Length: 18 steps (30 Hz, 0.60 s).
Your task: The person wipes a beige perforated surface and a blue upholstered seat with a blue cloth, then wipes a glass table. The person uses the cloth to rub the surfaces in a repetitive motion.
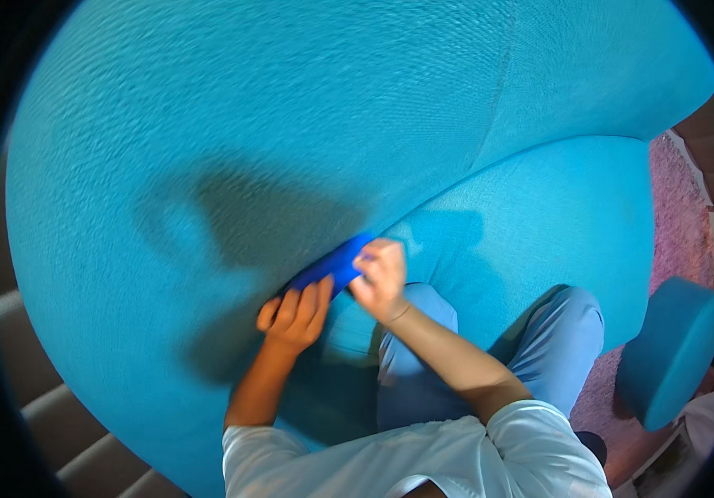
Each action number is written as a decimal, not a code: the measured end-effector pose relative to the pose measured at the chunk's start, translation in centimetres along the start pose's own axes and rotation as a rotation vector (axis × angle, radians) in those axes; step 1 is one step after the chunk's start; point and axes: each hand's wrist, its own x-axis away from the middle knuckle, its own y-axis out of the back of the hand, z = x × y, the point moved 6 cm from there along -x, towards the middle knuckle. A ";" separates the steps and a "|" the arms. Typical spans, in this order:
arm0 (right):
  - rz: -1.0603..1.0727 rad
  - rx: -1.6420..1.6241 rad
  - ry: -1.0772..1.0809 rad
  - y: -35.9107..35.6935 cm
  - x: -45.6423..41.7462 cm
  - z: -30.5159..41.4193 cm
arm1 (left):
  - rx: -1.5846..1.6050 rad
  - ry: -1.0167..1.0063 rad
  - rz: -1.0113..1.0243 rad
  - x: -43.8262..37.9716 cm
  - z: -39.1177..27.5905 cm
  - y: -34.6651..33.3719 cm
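Observation:
A glossy deep-blue object [339, 264] lies along the crease between the backrest [307, 112] and the seat [556, 205] of a turquoise upholstered sofa. It is long and narrow; blur leaves its exact kind unclear, perhaps folded cloth or a pouch. My left hand [297, 314] grips its lower left end, with the fingers laid over the top. At the upper right end, the curled fingers of my right hand [381, 277] pinch its near edge. Shadows of my head and arms fall on the backrest.
My bent legs in light blue trousers [553, 342] rest on the seat. Beyond its right side, a turquoise padded cushion or stool [671, 355] stands on a pink shaggy rug [680, 218]. Brown ribbed panels [64, 429] run behind the sofa at left.

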 end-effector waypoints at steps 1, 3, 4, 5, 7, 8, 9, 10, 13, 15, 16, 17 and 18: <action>0.088 -0.036 0.044 -0.9 0.9 0.7 | -0.004 -0.021 0.025 2.0 0.3 0.5; 0.189 -0.075 0.126 -2.8 3.0 1.7 | 0.008 -0.020 0.150 5.5 0.7 1.9; 0.201 -0.070 0.195 -3.5 3.6 2.3 | -0.001 -0.011 0.187 6.8 0.8 2.3; 0.213 -0.052 0.267 -3.9 3.8 2.4 | -0.017 0.020 0.158 7.1 0.7 2.4; 0.147 -0.024 0.302 -2.6 1.9 2.4 | -0.060 0.085 0.094 6.0 0.9 2.3; 0.106 -0.018 0.287 -1.5 0.9 2.0 | -0.086 0.107 0.037 5.1 0.7 1.7; 0.067 -0.029 0.280 -0.5 -0.3 1.7 | -0.097 0.119 0.008 3.6 0.5 1.3; 0.021 -0.015 0.271 0.8 -1.6 1.2 | -0.098 0.129 -0.025 1.8 0.2 0.7; -0.111 0.033 0.233 5.1 -5.8 -1.1 | -0.082 0.108 -0.106 -4.8 -0.8 -0.9; -0.196 0.044 0.212 8.2 -8.6 -2.6 | -0.059 0.079 -0.178 -9.5 -1.5 -2.0; -0.233 0.061 0.203 9.8 -9.9 -3.4 | -0.057 0.063 -0.237 -11.8 -1.8 -2.5; -0.272 0.086 0.192 11.5 -11.2 -4.2 | -0.033 0.059 -0.271 -14.3 -2.3 -3.0; -0.309 0.066 0.195 12.8 -12.5 -4.7 | -0.029 0.053 -0.294 -16.9 -2.5 -2.8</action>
